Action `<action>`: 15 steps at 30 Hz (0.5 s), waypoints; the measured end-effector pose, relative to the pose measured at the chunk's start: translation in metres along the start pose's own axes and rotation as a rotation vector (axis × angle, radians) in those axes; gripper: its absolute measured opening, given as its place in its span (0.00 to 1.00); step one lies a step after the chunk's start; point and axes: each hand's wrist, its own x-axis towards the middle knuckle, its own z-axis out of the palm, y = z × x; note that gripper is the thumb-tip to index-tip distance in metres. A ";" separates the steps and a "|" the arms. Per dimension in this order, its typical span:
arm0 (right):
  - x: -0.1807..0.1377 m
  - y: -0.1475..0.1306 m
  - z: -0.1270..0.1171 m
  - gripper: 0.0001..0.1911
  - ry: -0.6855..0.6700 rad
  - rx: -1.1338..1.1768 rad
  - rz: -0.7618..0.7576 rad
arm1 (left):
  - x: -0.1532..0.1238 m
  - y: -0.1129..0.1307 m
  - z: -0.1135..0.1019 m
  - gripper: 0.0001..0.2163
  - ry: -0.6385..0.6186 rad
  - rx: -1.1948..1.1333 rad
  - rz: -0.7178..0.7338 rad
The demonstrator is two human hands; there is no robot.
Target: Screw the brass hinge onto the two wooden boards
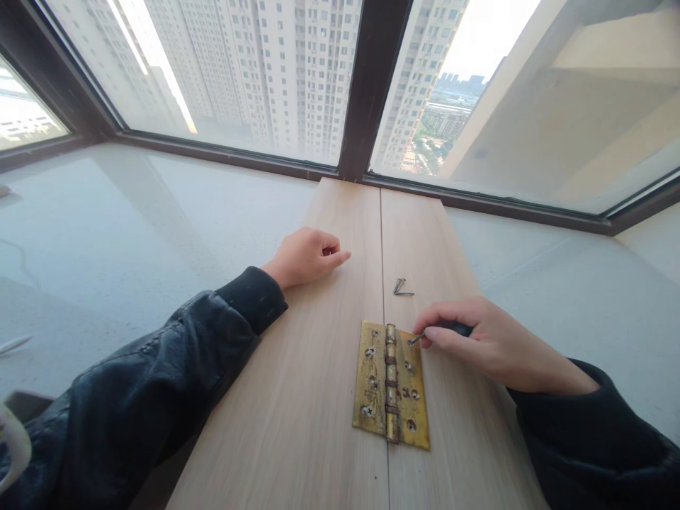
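Note:
A worn brass-coloured hinge (pixel 370 375) lies opened flat across the seam between two pale wooden boards (pixel 297 397). Cross-head screws sit in the holes of its left leaf; several holes on the right leaf look bare. My right hand (pixel 478 336) is closed around a screwdriver (pixel 460 328) with a dark handle. A thin metal tip below its fingertips meets the top hole of the right leaf. Loose screws (pixel 401 287) lie just beyond the hinge. My left hand (pixel 308 256) rests on the left board, fingers curled; what is inside them is hidden.
The boards reach to a dark window frame (pixel 353 170), with tall buildings outside. A pale sill (pixel 159 205) spreads on both sides. A white pointed object (pixel 15 345) lies at the far left, and a pale curved object (pixel 15 446) shows below it.

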 end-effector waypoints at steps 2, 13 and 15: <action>0.001 0.004 0.001 0.13 0.019 -0.019 0.016 | 0.000 -0.001 0.000 0.20 0.001 0.001 0.003; -0.004 0.000 0.002 0.12 0.055 -0.010 -0.046 | 0.000 -0.001 0.000 0.20 0.002 -0.005 0.016; -0.005 -0.003 0.001 0.13 0.044 0.002 -0.066 | 0.000 -0.002 0.001 0.20 0.017 -0.017 0.039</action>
